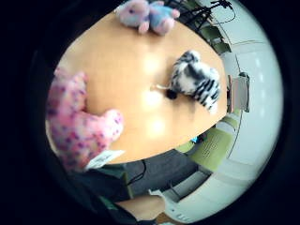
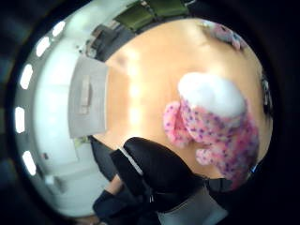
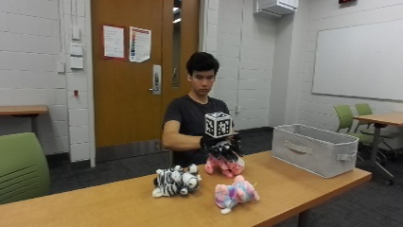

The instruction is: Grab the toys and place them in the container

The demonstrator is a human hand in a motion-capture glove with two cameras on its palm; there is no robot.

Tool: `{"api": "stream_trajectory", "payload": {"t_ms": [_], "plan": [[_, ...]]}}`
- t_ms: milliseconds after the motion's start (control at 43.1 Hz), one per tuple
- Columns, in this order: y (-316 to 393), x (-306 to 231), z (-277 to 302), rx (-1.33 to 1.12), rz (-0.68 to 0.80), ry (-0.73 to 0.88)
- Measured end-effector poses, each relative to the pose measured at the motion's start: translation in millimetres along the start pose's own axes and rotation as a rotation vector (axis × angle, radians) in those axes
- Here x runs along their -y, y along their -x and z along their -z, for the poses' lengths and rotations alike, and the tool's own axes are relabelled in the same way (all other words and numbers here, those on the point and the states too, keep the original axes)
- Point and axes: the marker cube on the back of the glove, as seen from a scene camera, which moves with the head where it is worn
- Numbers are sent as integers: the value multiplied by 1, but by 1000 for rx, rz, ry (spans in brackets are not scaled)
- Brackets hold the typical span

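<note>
Wooden table (image 3: 302, 189) — white-brick classroom

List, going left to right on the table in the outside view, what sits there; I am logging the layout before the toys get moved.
Black-and-white striped zebra plush toy → pastel pink-and-blue plush toy → grey fabric container with handles. The pink spotted plush toy under the gloved right hand overlaps the pastel one's span, so it is left out.

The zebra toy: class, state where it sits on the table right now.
In the outside view the zebra toy lies on the wooden table, left of the pastel pink-and-blue plush and in front-left of the pink spotted plush under the gloved right hand.
</note>
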Motion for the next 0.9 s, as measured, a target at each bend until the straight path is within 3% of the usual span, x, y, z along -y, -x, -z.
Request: {"api": "stream_trajectory", "payload": {"t_ms": [301,510,789,904], "plan": [[-16,-15,-61,-30,-72,142],[-19,-22,-63,65,-67,173],[-15,-23,-47,37,-44,9],[-11,-17,-30,98,-62,14]]}}
